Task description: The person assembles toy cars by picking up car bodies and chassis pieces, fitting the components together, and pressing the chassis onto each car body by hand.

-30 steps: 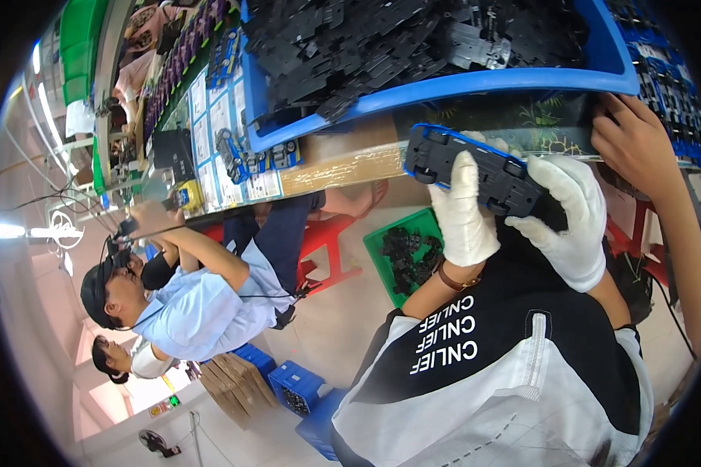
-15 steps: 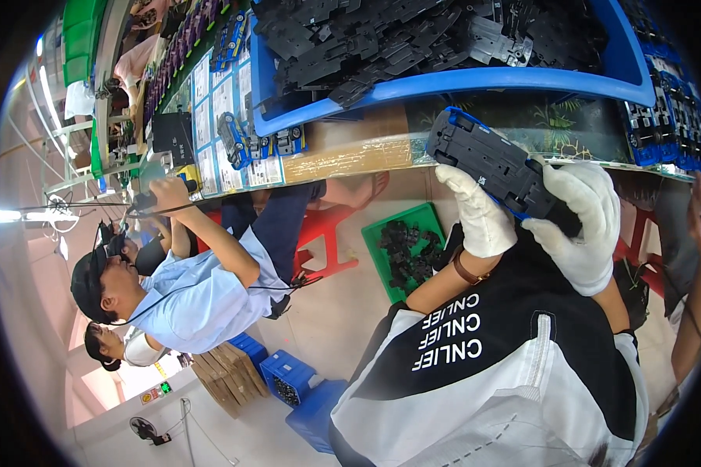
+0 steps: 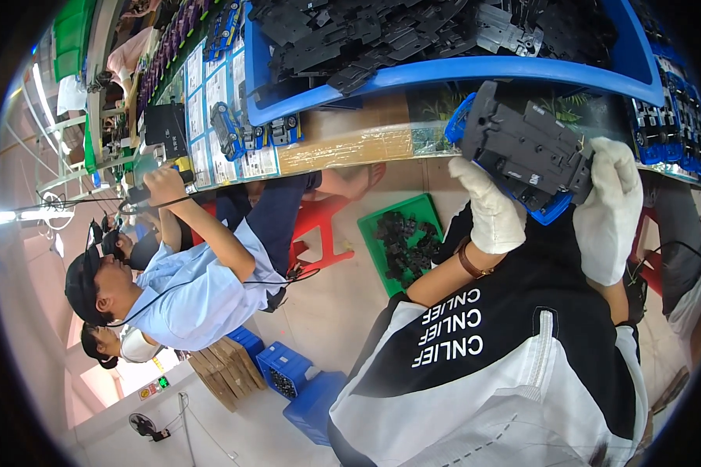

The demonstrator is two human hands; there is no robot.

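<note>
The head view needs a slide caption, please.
Gloved left hand and right hand hold black chassis over blue car body.

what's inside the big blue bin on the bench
The bin holds a jumble of thin black parts, with a greyish part among them. They cover its floor, so anything deeper is hidden.

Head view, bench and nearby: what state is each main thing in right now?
Black base plate, tilted, in front of the shell
Blue toy car shell, mostly hidden behind the plate
Left hand, gloved, at the shell's edge, grip partly hidden
Right hand, gloved, gripping the plate's end
Large blue bin, open, heaped with flat black parts
Green tray, open, holding small black parts
</note>
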